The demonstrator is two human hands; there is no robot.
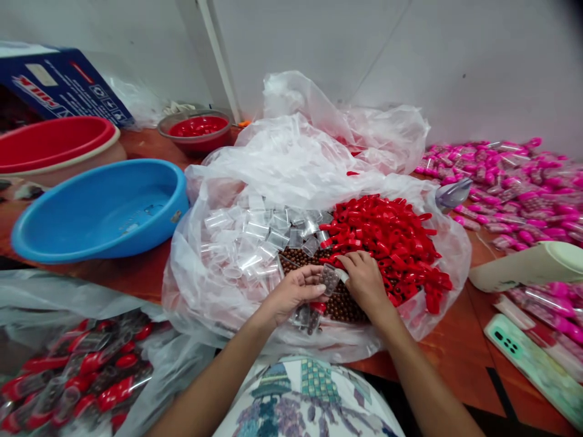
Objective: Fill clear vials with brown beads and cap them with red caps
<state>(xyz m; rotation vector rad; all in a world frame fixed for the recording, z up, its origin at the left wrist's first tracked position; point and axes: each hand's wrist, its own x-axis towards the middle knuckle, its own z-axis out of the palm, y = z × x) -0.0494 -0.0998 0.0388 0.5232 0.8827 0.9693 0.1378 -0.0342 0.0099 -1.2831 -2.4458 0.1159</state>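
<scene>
My left hand pinches a small clear plastic cup above a heap of brown beads. Beside it, my right hand has its fingers curled down at the near edge of a pile of red plastic pieces; what its fingertips grip is hidden. Something white shows at its thumb side. More clear plastic cups lie heaped to the left of the beads. All three heaps rest on a spread clear plastic bag. Under my left hand, a clear and red item lies among the beads.
A blue basin, a red basin and a bowl of red pieces stand left. A bag of red-and-clear filled items sits front left. Pink items, a pale cylinder and a phone lie right.
</scene>
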